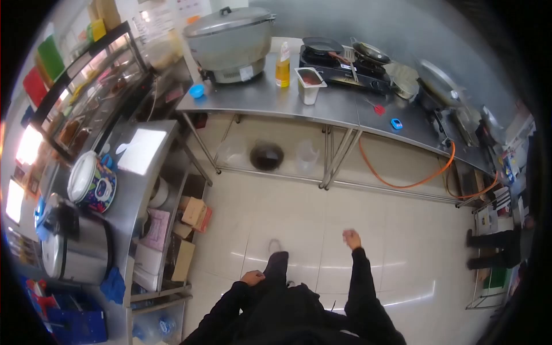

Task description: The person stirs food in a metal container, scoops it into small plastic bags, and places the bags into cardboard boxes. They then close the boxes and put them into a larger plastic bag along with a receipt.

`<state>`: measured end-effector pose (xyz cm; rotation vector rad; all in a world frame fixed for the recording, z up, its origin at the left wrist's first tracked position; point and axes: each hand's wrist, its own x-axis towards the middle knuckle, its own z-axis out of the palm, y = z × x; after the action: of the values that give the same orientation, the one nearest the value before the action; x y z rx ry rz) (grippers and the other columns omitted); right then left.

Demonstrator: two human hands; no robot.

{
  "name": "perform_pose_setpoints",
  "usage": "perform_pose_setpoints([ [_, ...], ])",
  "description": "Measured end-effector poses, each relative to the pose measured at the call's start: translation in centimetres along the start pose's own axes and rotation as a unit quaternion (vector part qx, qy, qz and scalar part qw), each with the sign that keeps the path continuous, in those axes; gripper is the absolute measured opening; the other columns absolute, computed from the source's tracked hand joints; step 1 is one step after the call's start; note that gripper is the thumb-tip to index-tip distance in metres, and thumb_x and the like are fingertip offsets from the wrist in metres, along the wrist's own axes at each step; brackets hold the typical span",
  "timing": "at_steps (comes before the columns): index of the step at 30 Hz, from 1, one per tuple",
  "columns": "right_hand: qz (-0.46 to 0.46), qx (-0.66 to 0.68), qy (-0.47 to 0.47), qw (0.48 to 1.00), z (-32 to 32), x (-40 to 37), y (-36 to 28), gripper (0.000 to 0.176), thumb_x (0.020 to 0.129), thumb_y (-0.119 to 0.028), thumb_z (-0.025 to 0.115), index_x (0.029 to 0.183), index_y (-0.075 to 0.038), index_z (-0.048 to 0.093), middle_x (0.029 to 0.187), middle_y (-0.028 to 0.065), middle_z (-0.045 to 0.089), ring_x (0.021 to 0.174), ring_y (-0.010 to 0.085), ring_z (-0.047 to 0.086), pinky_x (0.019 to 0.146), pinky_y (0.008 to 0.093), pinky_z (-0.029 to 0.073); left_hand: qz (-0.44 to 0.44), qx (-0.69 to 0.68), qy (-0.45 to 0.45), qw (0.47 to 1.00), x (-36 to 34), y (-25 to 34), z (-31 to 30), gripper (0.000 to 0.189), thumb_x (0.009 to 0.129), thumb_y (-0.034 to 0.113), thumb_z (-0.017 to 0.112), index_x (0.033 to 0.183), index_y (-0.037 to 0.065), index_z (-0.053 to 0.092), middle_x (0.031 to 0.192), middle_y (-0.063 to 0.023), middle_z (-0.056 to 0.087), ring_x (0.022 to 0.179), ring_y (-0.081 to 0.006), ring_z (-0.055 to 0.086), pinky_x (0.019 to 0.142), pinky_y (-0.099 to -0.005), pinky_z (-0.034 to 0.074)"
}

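My left hand [253, 278] hangs low beside my dark-clothed leg, touching no object that I can see. Its fingers are loosely bent and small in view. Further forward, over the tiled floor [287, 213], my right hand [352, 239] is held out with relaxed, slightly blurred fingers and nothing visible in it. Both hands are well short of the steel table [253, 100]. On that table stand a large grey lidded cooker [230, 46], a bottle of yellow liquid [282, 69] and a white container [309, 92] with reddish contents.
Pans sit on a black gas stove [345, 72]; an orange hose [402, 185] loops below. A blue timer [396, 123] lies right. On the left counter are a patterned pot [95, 183] and a rice cooker [86, 247], with cardboard boxes [195, 214] underneath. Someone in dark trousers [494, 248] stands far right.
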<state>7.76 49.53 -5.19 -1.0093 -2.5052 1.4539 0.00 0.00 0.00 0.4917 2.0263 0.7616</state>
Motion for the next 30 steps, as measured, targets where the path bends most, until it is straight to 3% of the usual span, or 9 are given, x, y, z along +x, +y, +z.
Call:
perform_pose_setpoints([
  [2, -0.029, 0.073, -0.015, 0.997, -1.2, 6.0, -10.1, 0.024, 0.087, -0.024, 0.055, 0.102, -0.006, 0.06, 0.08, 0.0037, 0.063, 0.069, 0.0132, 0.061, 0.057, 0.028, 0.047, -0.074, 0.062, -0.064, 0.993, 3.3, -0.2, -3.5, 0.041, 0.084, 0.044, 0.055, 0.1, 0.008, 0.067, 0.102, -0.012, 0.066, 0.1, -0.0257, 0.06, 0.088, -0.0346, 0.046],
  [5, -0.068, 0.13, -0.023, 0.989, -2.7, 11.7, -20.1, 0.024, 0.085, -0.023, 0.059, 0.104, -0.008, 0.061, 0.084, 0.0031, 0.063, 0.073, 0.0128, 0.062, 0.061, 0.0271, 0.047, 0.007, 0.064, -0.033, 0.997, 10.2, -5.3, -6.7, 0.045, 0.085, 0.046, 0.051, 0.102, 0.008, 0.067, 0.104, -0.0133, 0.065, 0.102, -0.0272, 0.06, 0.089, -0.0353, 0.045],
  [8, -0.04, 0.153, -0.024, 0.987, -5.3, 17.3, -24.1, 0.024, 0.084, -0.023, 0.061, 0.104, -0.009, 0.061, 0.089, 0.0022, 0.064, 0.076, 0.0117, 0.062, 0.063, 0.0254, 0.047, -0.075, -0.035, -0.017, 0.996, 13.9, 0.5, -14.0, 0.047, 0.086, 0.047, 0.048, 0.106, 0.009, 0.066, 0.103, -0.0146, 0.065, 0.103, -0.0286, 0.059, 0.09, -0.036, 0.044],
  [14, -0.071, 0.172, 0.069, 0.98, -11.5, 29.4, -26.4, 0.017, 0.085, -0.018, 0.059, 0.099, -0.007, 0.062, 0.087, 0.004, 0.065, 0.074, 0.0123, 0.062, 0.063, 0.0252, 0.048, 0.087, -0.05, 0.127, 0.987, 28.3, 13.9, -26.2, 0.037, 0.087, 0.038, 0.058, 0.104, 0.005, 0.062, 0.101, -0.0096, 0.066, 0.093, -0.0251, 0.063, 0.082, -0.0326, 0.048],
  [16, -0.113, 0.123, 0.124, 0.978, -12.6, 34.3, -27.1, 0.015, 0.084, -0.011, 0.057, 0.097, -0.004, 0.061, 0.084, 0.0076, 0.065, 0.07, 0.0168, 0.063, 0.06, 0.0283, 0.048, 0.131, -0.128, 0.134, 0.974, 30.7, 23.8, -30.8, 0.03, 0.091, 0.026, 0.056, 0.108, 0.001, 0.06, 0.097, -0.0088, 0.064, 0.083, -0.0138, 0.06, 0.078, -0.0286, 0.048],
  [18, -0.18, 0.018, 0.184, 0.966, -12.9, 39.6, -30.0, 0.014, 0.082, -0.009, 0.057, 0.095, -0.004, 0.061, 0.082, 0.0101, 0.064, 0.068, 0.0201, 0.062, 0.061, 0.0312, 0.048, 0.21, -0.216, 0.126, 0.945, 34.0, 30.6, -33.8, 0.03, 0.094, 0.026, 0.051, 0.111, 0.002, 0.055, 0.1, -0.0091, 0.063, 0.088, -0.0144, 0.059, 0.081, -0.0287, 0.046],
  [22, -0.268, -0.097, 0.219, 0.933, -11.8, 49.0, -39.8, 0.017, 0.078, -0.005, 0.059, 0.095, -0.005, 0.059, 0.086, 0.0124, 0.059, 0.078, 0.0279, 0.06, 0.068, 0.0369, 0.047, 0.211, -0.4, 0.137, 0.881, 37.8, 41.4, -37.4, 0.032, 0.097, 0.028, 0.044, 0.117, 0.005, 0.047, 0.109, -0.0109, 0.06, 0.093, -0.0172, 0.059, 0.085, -0.0305, 0.046],
  [25, -0.368, -0.156, 0.222, 0.89, -10.1, 56.1, -44.7, 0.022, 0.076, -0.008, 0.063, 0.097, -0.007, 0.057, 0.095, 0.0096, 0.057, 0.086, 0.0284, 0.057, 0.073, 0.038, 0.046, 0.178, -0.492, 0.152, 0.839, 40.1, 45.7, -38.8, 0.034, 0.098, 0.031, 0.039, 0.121, 0.006, 0.042, 0.113, -0.0122, 0.057, 0.094, -0.02, 0.059, 0.086, -0.0326, 0.047],
  [30, -0.436, -0.221, 0.199, 0.849, -7.0, 64.4, -48.5, 0.031, 0.072, -0.016, 0.069, 0.099, -0.009, 0.055, 0.096, 0.0062, 0.053, 0.089, 0.0256, 0.053, 0.072, 0.0368, 0.046, 0.164, -0.432, 0.278, 0.842, 41.6, 47.5, -40.6, 0.029, 0.097, 0.028, 0.042, 0.113, 0.004, 0.045, 0.109, -0.0109, 0.055, 0.096, -0.0194, 0.057, 0.086, -0.0321, 0.045],
])
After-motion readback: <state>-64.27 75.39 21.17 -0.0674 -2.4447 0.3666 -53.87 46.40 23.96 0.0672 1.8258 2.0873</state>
